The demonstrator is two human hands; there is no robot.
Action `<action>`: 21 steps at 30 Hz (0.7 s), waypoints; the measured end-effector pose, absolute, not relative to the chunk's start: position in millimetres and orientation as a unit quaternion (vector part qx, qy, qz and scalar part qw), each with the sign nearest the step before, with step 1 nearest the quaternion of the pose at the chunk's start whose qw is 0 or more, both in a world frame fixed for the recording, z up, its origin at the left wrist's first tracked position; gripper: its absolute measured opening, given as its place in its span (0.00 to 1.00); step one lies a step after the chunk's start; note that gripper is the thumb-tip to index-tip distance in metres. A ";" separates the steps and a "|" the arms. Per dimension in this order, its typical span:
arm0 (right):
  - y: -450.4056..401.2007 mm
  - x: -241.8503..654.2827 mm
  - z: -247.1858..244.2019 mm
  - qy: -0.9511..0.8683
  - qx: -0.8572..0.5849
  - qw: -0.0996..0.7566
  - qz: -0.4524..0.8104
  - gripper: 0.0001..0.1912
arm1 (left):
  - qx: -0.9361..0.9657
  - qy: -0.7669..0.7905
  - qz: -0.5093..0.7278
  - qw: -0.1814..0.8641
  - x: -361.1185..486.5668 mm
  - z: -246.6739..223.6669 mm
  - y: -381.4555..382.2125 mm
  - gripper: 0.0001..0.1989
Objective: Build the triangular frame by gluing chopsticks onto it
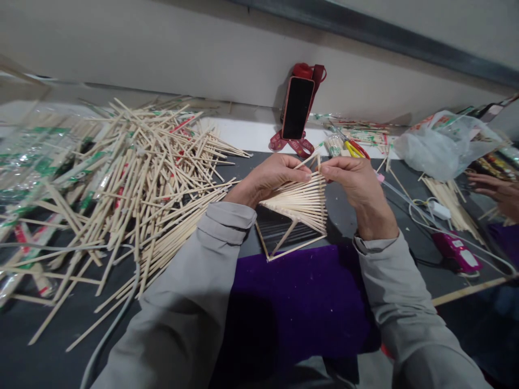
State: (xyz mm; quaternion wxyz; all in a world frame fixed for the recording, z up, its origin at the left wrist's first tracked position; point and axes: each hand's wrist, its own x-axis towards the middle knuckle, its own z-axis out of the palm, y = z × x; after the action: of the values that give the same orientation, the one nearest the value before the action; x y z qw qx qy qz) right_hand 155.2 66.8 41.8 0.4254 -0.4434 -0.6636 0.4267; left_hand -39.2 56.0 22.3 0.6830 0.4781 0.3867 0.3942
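Rows of pale wooden chopsticks are stacked in a fanned, twisting structure (302, 201) in front of me. Beneath its slanted rows, a few sticks form an open frame at the bottom, partly over a purple cloth (300, 302). My left hand (275, 177) is closed at the upper left of the structure, thumb and fingers pinching a chopstick (307, 160) at the top. On the other side, my right hand (354, 183) pinches a chopstick end at the upper right corner. Fingers partly hide both contact points.
Loose chopsticks (158, 178) pile up on the left beside wrapped packs (36, 156). A phone (298, 108) leans against a red-capped bottle (303, 70) behind. Pliers (354, 148), a plastic bag (446, 143), a corded magenta device (456, 251) and another person's hand (498, 192) are right.
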 end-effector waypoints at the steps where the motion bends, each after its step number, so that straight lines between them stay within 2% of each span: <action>1: 66.5 155.0 41.7 -0.664 -0.444 0.426 0.425 0.02 | 0.477 0.387 0.392 0.684 -39.3 22.3 55.9 0.03; 21: 63.6 152.8 42.5 -0.669 -0.442 0.433 0.412 0.02 | 0.478 0.402 0.400 0.671 -36.4 26.6 53.1 0.01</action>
State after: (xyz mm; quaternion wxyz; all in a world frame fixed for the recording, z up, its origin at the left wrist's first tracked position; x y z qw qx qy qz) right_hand 152.8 63.6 42.5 0.4325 -0.4425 -0.6686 0.4125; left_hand -36.4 53.1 26.6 0.6710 0.4776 0.4020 0.4000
